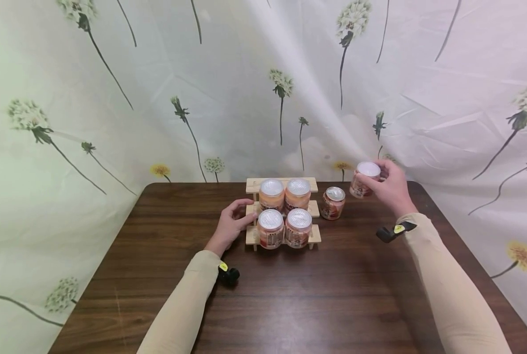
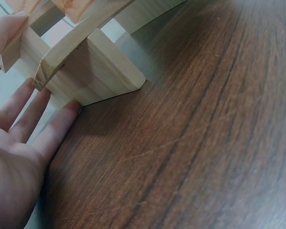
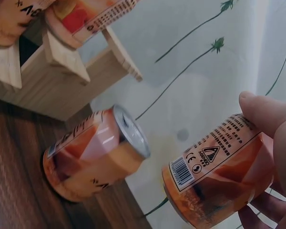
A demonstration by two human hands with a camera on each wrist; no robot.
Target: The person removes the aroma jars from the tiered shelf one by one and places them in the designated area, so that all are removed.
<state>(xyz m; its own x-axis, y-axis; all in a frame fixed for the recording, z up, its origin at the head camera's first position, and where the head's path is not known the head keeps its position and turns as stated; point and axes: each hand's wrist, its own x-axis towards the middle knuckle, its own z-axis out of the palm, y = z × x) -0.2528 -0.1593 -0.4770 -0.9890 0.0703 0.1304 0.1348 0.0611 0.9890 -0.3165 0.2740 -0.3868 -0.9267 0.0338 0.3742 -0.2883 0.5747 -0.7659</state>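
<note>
My right hand [image 1: 391,184] holds a peach-coloured can [image 3: 219,171] above the table's back right, thumb on one side and fingers on the other. In the head view this can [image 1: 361,186] has a pale, smooth top end. Another can [image 1: 332,204] stands on the table between it and a stepped wooden rack [image 1: 315,232]. Two cans [image 1: 272,194] sit on an upper step of the rack and two more [image 1: 270,231] on the lowest step, ridged silver ends up. At the rack's left side, my left hand [image 1: 232,223] grips a step's end, other fingers [image 2: 57,129] along the side panel.
The dark wood-grain table [image 1: 157,285] meets a hanging cloth [image 1: 228,98] printed with dandelions at its back edge. A black camera [image 1: 229,276] is strapped to the left wrist, another [image 1: 391,233] to the right.
</note>
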